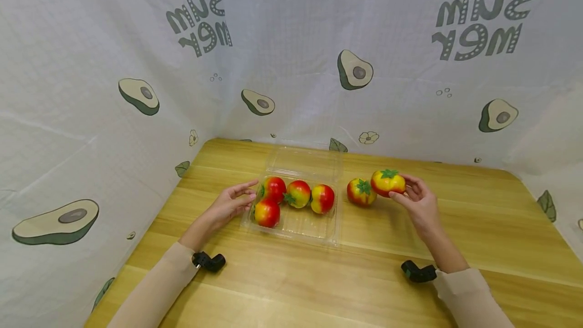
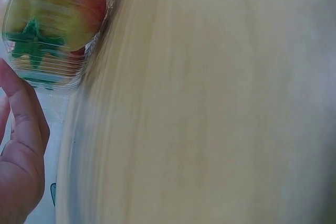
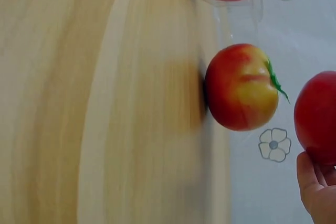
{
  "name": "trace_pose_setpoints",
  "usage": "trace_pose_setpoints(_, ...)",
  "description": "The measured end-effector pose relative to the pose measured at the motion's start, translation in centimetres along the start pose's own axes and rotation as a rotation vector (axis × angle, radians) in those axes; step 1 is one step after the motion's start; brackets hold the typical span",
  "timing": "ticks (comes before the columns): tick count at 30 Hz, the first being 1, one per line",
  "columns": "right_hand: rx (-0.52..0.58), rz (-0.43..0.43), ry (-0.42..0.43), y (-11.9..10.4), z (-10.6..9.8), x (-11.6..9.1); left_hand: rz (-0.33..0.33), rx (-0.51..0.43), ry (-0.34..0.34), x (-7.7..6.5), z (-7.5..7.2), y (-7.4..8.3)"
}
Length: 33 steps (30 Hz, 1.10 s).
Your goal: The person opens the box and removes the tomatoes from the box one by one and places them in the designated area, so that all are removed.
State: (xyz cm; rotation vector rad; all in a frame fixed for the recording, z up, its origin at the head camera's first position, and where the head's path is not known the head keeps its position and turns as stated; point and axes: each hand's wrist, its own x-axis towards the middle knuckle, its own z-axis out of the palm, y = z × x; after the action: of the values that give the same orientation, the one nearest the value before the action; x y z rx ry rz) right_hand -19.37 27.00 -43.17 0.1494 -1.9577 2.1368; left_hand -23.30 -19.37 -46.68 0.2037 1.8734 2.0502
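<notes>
Head view: avocado-print cloth (image 1: 291, 44) backs wooden table (image 1: 314, 282).

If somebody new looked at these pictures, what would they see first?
Probably the shiny red-and-yellow fruit held up in the fingers of the right hand. Next, the four similar fruits inside the open clear box, with another fruit on the table just right of it. Behind everything hangs a pale cloth printed with avocados.
</notes>
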Motion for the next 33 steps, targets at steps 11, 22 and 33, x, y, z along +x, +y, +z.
trace_pose_setpoints(11, 0.062, 0.021, 0.014, 0.1, -1.2, 0.3, -0.037, -0.012, 0.039, 0.0, 0.2, 0.3)
trace_pose_setpoints(22, 0.02, 0.034, 0.022, 0.7, -1.8, 0.4, -0.042, -0.002, 0.035, 0.1, 0.2, 0.1)
trace_pose_setpoints(33, -0.009, 0.08, 0.041, 1.1, -2.5, 0.8, -0.034, -0.02, 0.035, 0.2, 0.2, 0.2)
